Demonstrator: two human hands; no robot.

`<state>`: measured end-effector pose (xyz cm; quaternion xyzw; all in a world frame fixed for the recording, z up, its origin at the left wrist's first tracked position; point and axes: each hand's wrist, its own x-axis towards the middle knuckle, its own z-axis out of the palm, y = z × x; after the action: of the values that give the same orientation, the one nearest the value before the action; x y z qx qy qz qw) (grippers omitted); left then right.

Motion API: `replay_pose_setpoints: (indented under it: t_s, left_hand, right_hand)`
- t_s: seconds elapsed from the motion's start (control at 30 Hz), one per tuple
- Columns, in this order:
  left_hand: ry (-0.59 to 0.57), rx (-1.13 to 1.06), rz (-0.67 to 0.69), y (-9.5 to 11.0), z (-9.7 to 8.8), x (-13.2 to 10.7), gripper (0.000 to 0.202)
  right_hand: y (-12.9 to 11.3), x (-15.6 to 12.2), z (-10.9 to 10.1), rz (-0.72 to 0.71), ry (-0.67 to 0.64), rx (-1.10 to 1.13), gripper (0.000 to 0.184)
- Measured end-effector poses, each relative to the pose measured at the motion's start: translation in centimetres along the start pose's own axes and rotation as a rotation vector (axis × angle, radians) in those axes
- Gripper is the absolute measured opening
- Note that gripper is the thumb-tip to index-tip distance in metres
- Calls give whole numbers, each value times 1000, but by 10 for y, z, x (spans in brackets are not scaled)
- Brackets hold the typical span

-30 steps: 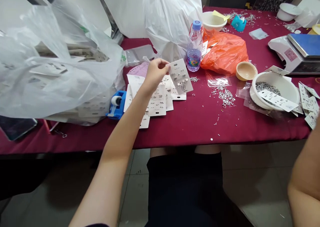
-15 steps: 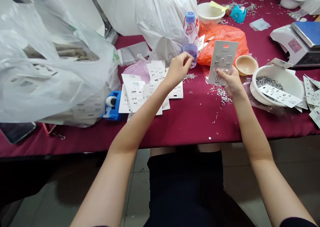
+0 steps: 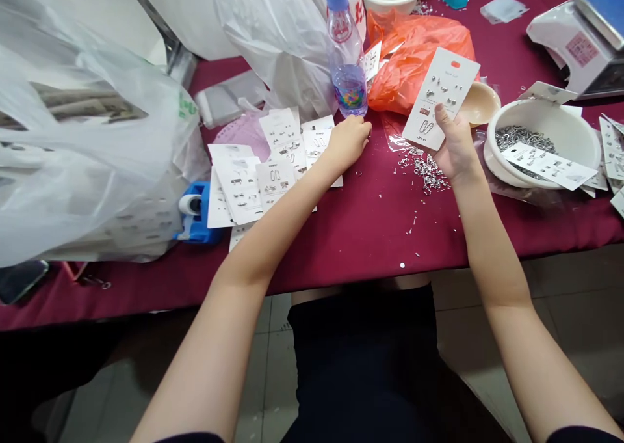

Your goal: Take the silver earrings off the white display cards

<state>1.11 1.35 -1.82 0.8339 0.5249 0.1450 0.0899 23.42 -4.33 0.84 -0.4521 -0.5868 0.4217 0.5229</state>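
My right hand (image 3: 457, 145) holds up a white earring card (image 3: 439, 79) by its lower right edge, thumb across the front. Several small earrings and clip shapes show on the card, which leans to the right. Down on the cloth in front of a plastic bottle (image 3: 349, 82), my left hand (image 3: 349, 142) has its fingers curled together. Whatever they pinch is hidden beneath them. More earring cards (image 3: 275, 176) lie in an overlapping heap left of that hand. Loose silvery metal pieces (image 3: 429, 173) are scattered below the held card.
At the right stand a white bowl (image 3: 575, 137) of metal pieces with a card across it, a beige bowl (image 3: 480, 103) and a scale (image 3: 560, 46). An orange bag (image 3: 414, 53) lies behind. Left are a blue tape dispenser (image 3: 199, 212) and a large plastic bag (image 3: 97, 183).
My left hand has come down onto the cloth, over where a small pile of metal pieces lay. The held card has tilted to the right. The whole view has shifted slightly.
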Motion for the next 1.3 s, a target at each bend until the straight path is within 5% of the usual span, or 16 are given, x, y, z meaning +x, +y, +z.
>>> replay_pose_setpoints:
  t_s: [0.47,0.63,0.77,0.97,1.13,1.3]
  left_hand:
    - [-35,60,-90,2,0,13,28]
    - [138,-464,-136,-7,-16,-1,16]
    - [50,-885,-176,2,-34,-39,16]
    - [-76,-1136,-225,11,-36,-85,13]
    - [-95,-1033,-99,14,-34,-101,6]
    - [-193,-572,174,14,-36,-110,3]
  right_hand:
    - [13,-2,13,82,19,238,83]
    - [14,-4,17,117,-1,303,77]
    - [10,-10,25,147,-32,339,68]
    - [7,-20,40,214,-161,302,70]
    - [5,-24,44,233,-190,271,70]
    - [4,-25,44,207,-206,221,71]
